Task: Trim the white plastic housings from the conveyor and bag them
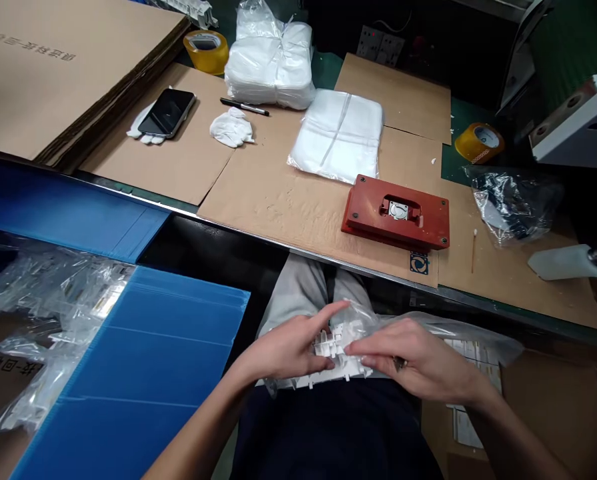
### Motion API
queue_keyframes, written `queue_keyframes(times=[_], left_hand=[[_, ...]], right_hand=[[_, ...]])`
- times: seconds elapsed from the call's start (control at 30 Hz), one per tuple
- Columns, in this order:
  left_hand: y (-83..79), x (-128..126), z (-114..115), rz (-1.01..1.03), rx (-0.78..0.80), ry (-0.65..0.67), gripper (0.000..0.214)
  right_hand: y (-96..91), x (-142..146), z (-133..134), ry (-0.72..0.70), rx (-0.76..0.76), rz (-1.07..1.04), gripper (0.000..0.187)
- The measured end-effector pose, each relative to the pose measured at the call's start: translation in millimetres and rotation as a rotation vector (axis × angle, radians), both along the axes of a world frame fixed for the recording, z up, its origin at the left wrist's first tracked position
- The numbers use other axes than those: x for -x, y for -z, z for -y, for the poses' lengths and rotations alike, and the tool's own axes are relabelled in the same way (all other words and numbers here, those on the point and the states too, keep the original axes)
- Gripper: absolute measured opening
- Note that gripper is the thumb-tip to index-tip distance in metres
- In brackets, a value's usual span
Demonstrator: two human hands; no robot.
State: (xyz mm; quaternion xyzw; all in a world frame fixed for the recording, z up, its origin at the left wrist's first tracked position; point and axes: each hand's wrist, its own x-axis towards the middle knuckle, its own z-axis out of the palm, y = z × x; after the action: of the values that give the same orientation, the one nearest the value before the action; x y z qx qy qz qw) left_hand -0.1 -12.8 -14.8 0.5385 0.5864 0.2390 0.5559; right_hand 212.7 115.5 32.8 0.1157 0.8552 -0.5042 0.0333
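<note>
Cardboard-covered workbench [278, 207] runs across in front of person, red moulded block [395, 213] sits on it as ref pt. Stack of flat corrugated cardboard [63, 73] far L of block, blue corrugated plastic sheets [143, 353] L of block & nearer person, crumpled clear bags [48, 300] on/beside those. Brown cardboard sheet [553, 413] below block, nearer person. Bagged white stack [271, 63] behind & L of block, flat white bagged pack [338, 137] just behind it. Clear bag w/ dark contents [513, 203] just R of block. Phone [167, 113] well L of block, lying on white glove [141, 127], 2nd white glove [231, 128] btwn phone & block. 2 rolls of yellow tape: one [205, 52] far back L of block, other [479, 142] back R. Black pen [244, 106] nr 2nd glove, thin swab [473, 250] just R of block

White plastic moulded part [338, 353] is below block, held over person's lap, clear plastic bag [428, 327] bunched around it & trailing R. L hand [288, 350] on part's L end, fingers spread & wrapped over it. R hand [413, 357] on top from R, fingers pressed together, pinching part & bag against L hand's grip
</note>
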Motion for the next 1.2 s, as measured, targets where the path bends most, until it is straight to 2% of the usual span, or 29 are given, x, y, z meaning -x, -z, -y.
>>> queue_keyframes(times=[0.07, 0.1, 0.2, 0.3, 0.4, 0.47, 0.57, 0.63, 0.7, 0.77, 0.83, 0.9, 1.0, 1.1, 1.2], left_hand=[[1.0, -1.0, -1.6, -0.021, 0.038, -0.010, 0.060], [1.7, -0.4, -0.6, -0.011, 0.051, -0.053, 0.052], [6.7, 2.0, 8.0, 0.112, 0.128, -0.249, 0.043], [13.0, -1.7, 18.3, 0.406, 0.227, -0.438, 0.040], [16.2, -12.9, 24.3, 0.619, 0.244, -0.631, 0.041], [16.3, -20.3, 26.2, 0.640, 0.222, -0.723, 0.039], [15.7, -25.8, 28.1, 0.541, 0.210, -0.733, 0.035], [16.2, -26.5, 28.8, 0.436, 0.215, -0.710, 0.034], [17.5, -26.8, 28.6, 0.402, 0.210, -0.750, 0.035], [19.3, -27.7, 27.6, 0.440, 0.198, -0.842, 0.035], [21.0, -29.8, 26.5, 0.474, 0.188, -0.912, 0.033], [22.8, -33.4, 25.5, 0.523, 0.184, -0.976, 0.031], [27.6, -41.7, 24.2, 0.648, 0.229, -1.082, 0.029], [34.8, -50.3, 22.2, 0.716, 0.297, -1.149, 0.031], [40.1, -52.4, 20.6, 0.736, 0.315, -1.188, 0.033]], right_hand=[[-6.6, -3.1, -4.9, -0.127, -0.061, 0.054, 0.028], [-8.8, -6.0, -7.8, -0.144, -0.108, 0.089, 0.028], [-8.6, -18.8, -15.9, -0.035, -0.285, 0.186, 0.026], [4.4, -29.0, -16.0, 0.100, -0.363, 0.169, 0.020], [22.2, -30.4, -4.1, 0.174, -0.210, 0.126, 0.016], [29.9, -28.6, 5.6, 0.317, -0.020, 0.189, 0.018], [30.8, -26.5, 14.1, 0.588, 0.266, 0.212, 0.023], [26.7, -24.9, 16.4, 0.673, 0.378, 0.155, 0.023], [23.0, -21.8, 19.8, 0.617, 0.421, 0.162, 0.022], [22.3, -17.3, 26.5, 0.444, 0.376, 0.203, 0.021], [24.9, -13.0, 35.9, 0.270, 0.258, 0.210, 0.019], [28.6, -10.2, 46.2, 0.168, 0.147, 0.185, 0.017], [31.0, -8.5, 60.1, 0.128, 0.030, 0.103, 0.024], [27.9, -6.5, 69.5, 0.019, -0.210, 0.062, 0.042], [23.7, -5.3, 73.2, -0.049, -0.400, 0.147, 0.028]])
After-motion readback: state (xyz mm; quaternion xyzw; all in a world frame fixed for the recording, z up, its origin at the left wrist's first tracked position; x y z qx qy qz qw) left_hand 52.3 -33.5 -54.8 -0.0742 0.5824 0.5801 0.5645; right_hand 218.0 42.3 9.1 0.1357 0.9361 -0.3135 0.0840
